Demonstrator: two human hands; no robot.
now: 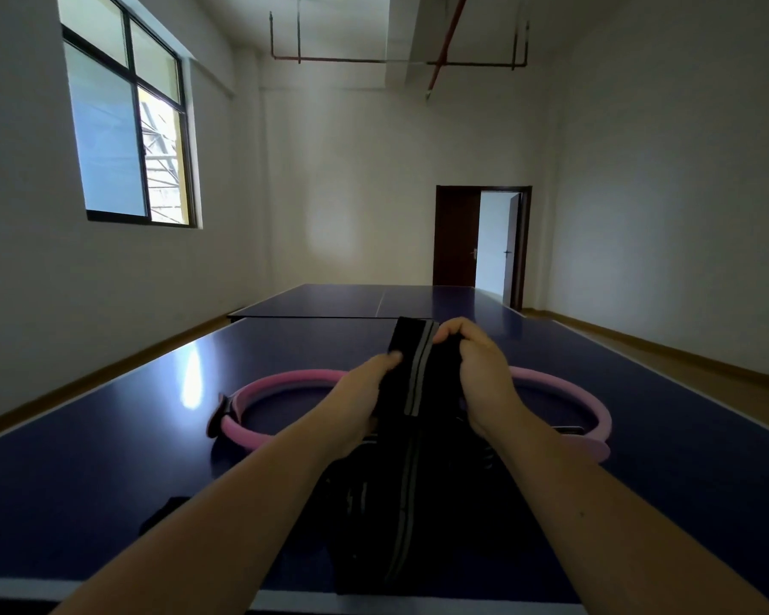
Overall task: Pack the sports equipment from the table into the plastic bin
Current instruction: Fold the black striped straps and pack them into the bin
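A black fabric band with a grey stripe [411, 392] is lifted upright above the blue table tennis table [107, 459]. My left hand [356, 401] grips its left edge with the thumb on top. My right hand [480, 370] grips its right edge, fingers curled over the top. The band's lower part trails down onto the table towards me. A pink exercise ring [258, 392] with dark pads lies flat on the table behind my hands, partly hidden by them. No plastic bin is in view.
A small black item [165, 512] lies on the table near my left forearm. A second table half [351, 299] stands beyond. Walls run along both sides, with a window at the left and an open doorway [493, 246] at the back right.
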